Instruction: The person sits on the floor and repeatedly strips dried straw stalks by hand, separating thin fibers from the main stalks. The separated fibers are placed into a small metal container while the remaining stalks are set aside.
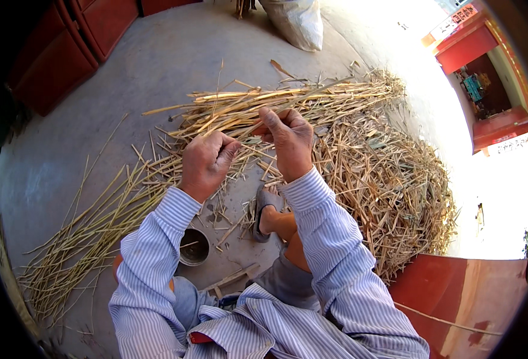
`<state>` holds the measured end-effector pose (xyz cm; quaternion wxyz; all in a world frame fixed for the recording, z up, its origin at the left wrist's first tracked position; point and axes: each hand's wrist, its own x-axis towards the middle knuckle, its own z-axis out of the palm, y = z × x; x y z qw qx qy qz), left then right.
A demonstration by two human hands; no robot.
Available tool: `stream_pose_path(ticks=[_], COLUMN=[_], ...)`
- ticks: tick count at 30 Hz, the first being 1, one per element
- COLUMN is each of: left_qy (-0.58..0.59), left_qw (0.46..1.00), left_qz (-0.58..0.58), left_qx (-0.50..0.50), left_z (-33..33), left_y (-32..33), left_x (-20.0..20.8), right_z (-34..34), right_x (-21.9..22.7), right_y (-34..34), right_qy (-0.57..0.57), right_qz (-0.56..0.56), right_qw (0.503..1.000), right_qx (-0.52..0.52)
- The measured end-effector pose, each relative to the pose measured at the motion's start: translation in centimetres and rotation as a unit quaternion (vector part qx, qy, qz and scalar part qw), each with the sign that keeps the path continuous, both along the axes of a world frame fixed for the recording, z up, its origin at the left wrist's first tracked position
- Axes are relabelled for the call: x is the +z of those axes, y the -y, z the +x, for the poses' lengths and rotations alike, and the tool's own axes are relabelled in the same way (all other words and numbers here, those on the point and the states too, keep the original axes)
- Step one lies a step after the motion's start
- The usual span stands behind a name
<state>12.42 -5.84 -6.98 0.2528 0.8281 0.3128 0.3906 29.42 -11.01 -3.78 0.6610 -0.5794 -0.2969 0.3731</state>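
My left hand (pixel 205 164) is closed in a fist, thumb pressed against the bent fingers, and a thin dry stalk (pixel 217 99) rises by its knuckles. To its right, my right hand (pixel 291 143) is pinched, thumb up, on a pale stalk that runs toward the left hand. Fingers partly hide the stalk's ends. Just beyond both hands lies a bundle of long straw-coloured stalks (pixel 324 96), spread from left to right on the floor.
Thin, bare greenish-yellow stalks (pixel 87 245) lie at the left. A large heap of dry leaves and husks (pixel 390 191) sits at the right. A round metal container (pixel 194 247) stands by my knee. A white sack (pixel 297 24) and red sofa (pixel 51 60) are farther off.
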Motion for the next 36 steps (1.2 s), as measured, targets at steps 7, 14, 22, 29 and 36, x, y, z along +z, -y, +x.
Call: stream_pose_path(ticks=[7, 14, 22, 29, 36], left_qy=[-0.016, -0.026, 0.001, -0.002, -0.013], left_qw=[0.991, 0.984, 0.986, 0.978, 0.982], left_qz=[-0.129, -0.167, -0.157, -0.206, -0.182], left_qx=[-0.033, -0.055, -0.056, -0.035, -0.042], left_z=[-1.8, -2.5, -2.3, -4.2, -4.5], left_y=[-0.5, 0.1, 0.5, 0.5, 0.5], left_x=[-2.1, -1.9, -2.0, -1.9, -2.4], right_z=[13.7, 5.5, 5.0, 17.6, 3.7], right_x=[0.8, 0.7, 1.2, -1.1, 0.4], right_y=[2.8, 1.2, 0.9, 5.2, 1.9], right_qy=[-0.132, -0.135, 0.010, -0.209, -0.037], right_qz=[0.182, 0.048, 0.058, 0.086, -0.024], right_qw=[0.933, 0.989, 0.995, 0.924, 0.985], right_qx=[-0.282, 0.036, -0.086, -0.310, 0.165])
